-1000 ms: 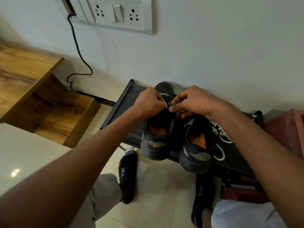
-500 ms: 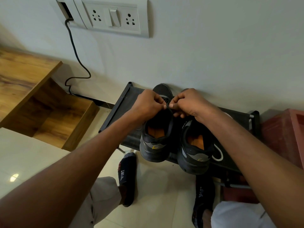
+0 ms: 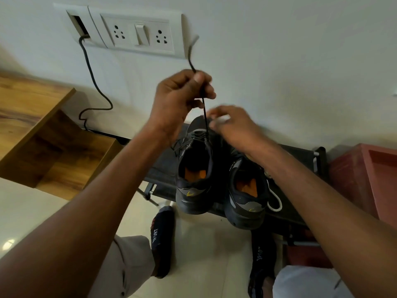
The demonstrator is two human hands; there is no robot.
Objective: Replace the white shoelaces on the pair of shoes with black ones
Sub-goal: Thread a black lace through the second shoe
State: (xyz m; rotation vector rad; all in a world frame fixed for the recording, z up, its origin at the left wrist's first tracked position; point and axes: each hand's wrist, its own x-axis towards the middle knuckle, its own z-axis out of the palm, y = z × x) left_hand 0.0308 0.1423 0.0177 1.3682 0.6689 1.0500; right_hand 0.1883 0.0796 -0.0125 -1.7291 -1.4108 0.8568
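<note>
Black lace point(image 3: 204, 112) pinched in left fingers point(image 3: 198, 79)

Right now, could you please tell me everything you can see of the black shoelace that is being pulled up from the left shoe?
The black shoelace is a thin, dark, round cord. It rises taut from an upper eyelet of the left shoe into the left hand, which pinches it between thumb and fingers. Its free end curls up above the hand, in front of the wall. Lower down, it crosses between the shoe's eyelets, and a loose part lies to the shoe's left. The blurred right hand is close beside it; contact is unclear.
</note>
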